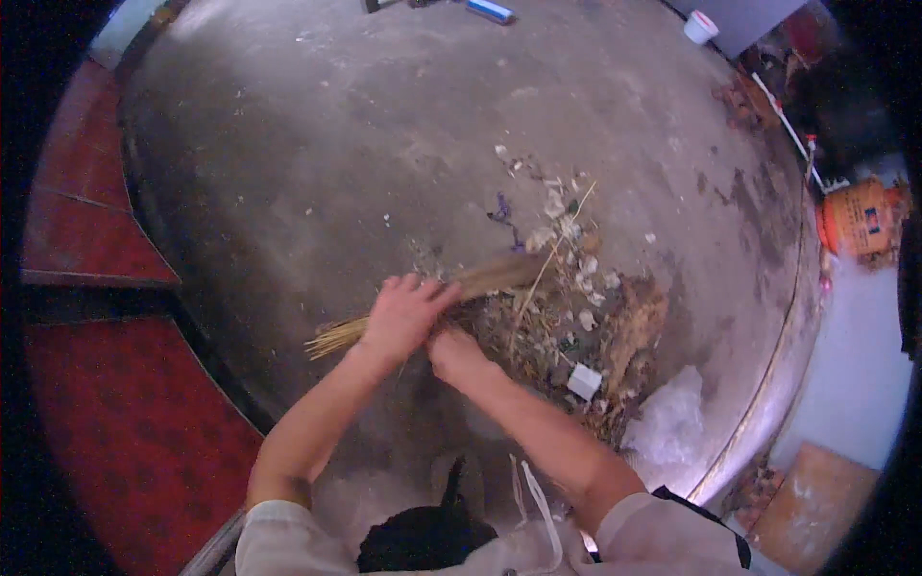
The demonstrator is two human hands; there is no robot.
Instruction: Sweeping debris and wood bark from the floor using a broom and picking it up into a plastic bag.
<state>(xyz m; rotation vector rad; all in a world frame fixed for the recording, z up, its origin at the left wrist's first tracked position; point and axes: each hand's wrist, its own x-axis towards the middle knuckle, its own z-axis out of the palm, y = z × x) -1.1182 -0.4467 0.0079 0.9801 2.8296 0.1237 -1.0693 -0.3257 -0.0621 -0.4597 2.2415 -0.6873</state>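
A straw hand broom (337, 337) lies across in front of me, low over the concrete floor. Its yellow stalk ends stick out to the left, and its brush end (504, 277) is blurred and points right into the litter. My left hand (407, 313) is wrapped over the middle of the stalks. Just below and to the right, my right hand (454, 353) is closed against the same bundle, its fingers partly hidden. Right of the hands spreads a pile of litter (558, 288) with dry leaves, pale scraps and a long straw (551, 252).
A small white box (584, 381) and a crumpled clear plastic bag (666, 417) lie by the litter. Red tiled surfaces (137, 432) border the left. An orange container (861, 219) stands right; a white tub (700, 27) and a blue object (490, 10) are farther off.
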